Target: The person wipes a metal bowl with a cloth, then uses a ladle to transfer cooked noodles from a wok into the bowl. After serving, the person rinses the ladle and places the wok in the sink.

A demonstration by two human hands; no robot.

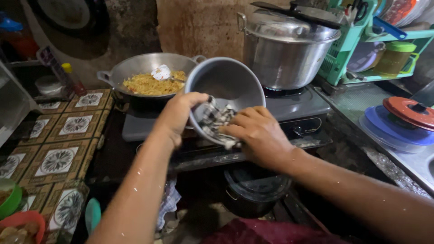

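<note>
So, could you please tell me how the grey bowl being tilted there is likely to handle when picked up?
The grey bowl looks like thin metal, so probably rigid and light. The left hand tilts it alone by the rim. Its smooth surface and the wet-looking arms suggest it may be slippery.

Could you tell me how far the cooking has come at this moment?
Done: yellow fried food with a spoon already lies in the round metal wok on the stove.

In hand: the left hand tilts a grey metal bowl over the stove while the right hand scoops its pale and dark pieces.

Left: those pieces are not yet in the wok; the big lidded steel pot stays covered.
</note>
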